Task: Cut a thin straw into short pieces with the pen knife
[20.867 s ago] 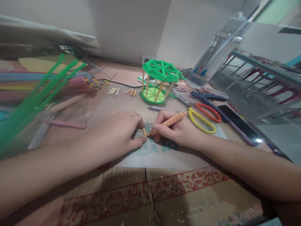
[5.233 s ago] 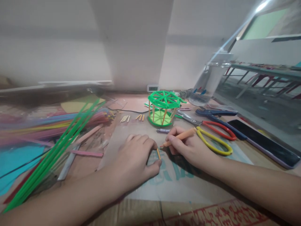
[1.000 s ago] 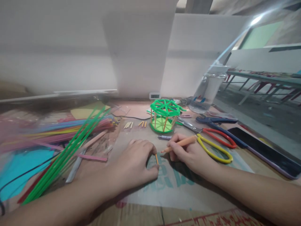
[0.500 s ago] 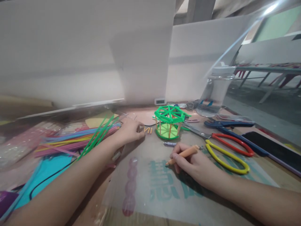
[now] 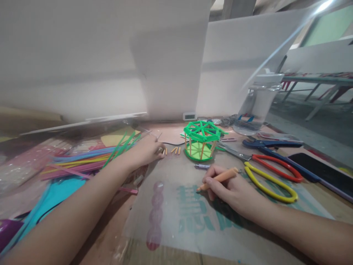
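Observation:
My right hand (image 5: 224, 187) is closed around an orange marker (image 5: 222, 177), whose tip points down and left over a translucent printed sheet (image 5: 171, 224). Curled fingers of my left hand (image 5: 147, 151) are at several short yellow-orange stick pieces (image 5: 175, 150) on the table; what is between the fingertips, if anything, is hidden. Just beyond my right hand stands a small round frame (image 5: 202, 134) with green spoked top and base, joined by thin upright sticks. Between the frame and my right hand lies a thin pen (image 5: 202, 166).
Scissors (image 5: 273, 180) with red and yellow handles lie on the right, beside blue-handled pliers (image 5: 278, 149) and a phone (image 5: 317, 165). Behind them stands a clear bottle (image 5: 252, 106). Coloured pipe cleaners (image 5: 79, 162) are piled left. A small digital display (image 5: 189, 116) sits by the white panel.
My left hand has shifted slightly left, and more stick pieces show beside its fingertips. My right hand keeps its grip on the marker. The whole view has shifted a little.

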Tool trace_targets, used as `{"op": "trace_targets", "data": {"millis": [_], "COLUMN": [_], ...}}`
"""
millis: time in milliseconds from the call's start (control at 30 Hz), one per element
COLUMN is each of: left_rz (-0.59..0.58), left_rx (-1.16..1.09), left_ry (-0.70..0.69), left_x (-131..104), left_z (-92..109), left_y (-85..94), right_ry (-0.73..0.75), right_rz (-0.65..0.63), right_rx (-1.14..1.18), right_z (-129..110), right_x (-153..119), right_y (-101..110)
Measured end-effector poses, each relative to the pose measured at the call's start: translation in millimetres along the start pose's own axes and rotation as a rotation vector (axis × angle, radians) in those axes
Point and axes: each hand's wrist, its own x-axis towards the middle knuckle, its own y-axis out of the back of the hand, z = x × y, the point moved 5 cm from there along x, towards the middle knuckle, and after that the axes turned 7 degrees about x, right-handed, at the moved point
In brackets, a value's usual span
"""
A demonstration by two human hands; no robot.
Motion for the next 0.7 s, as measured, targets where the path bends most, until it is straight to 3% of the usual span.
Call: {"op": "trace_targets", "data": {"millis": [167,233,333,433,500,600,700], "left_rz": [0.029,0.04,0.029,0.003,0.011,0.007,0.004], "left_rx": [-0.039,-0.074,-0.154,-0.256,-0.373,-0.464,-0.51], "left_ry": [-0.004,-0.005,-0.032,-0.065,-0.048,-0.038,-0.013], "left_x": [-2.5,-10.3,-34.9,-66.6,-81.6,-88.0,-83.6], "left_z": [5.0,21.7,66.4,113.8,132.9,143.5,140.9], "left_y": [15.1,24.8,31.6,25.5,17.9,5.9,-2.3], "right_ry": [0.04,0.077,0.142,0.183,0.189,0.179,0.146], "right_rz": [0.023,0.052,0.118,0.15,0.122,0.053,-0.004], "right_rx": [0.012,0.051,0.137,0.172,0.172,0.127,0.078], "right_z": [-1.3,-2.3,-3.0,-3.0,-3.9,-7.3,-9.1], "right_x": [-0.3,-1.4,-4.1,-6.3,-6.9,-7.1,-6.3], "right_y": [1.6,3.9,8.9,11.7,10.7,7.1,3.1]}}
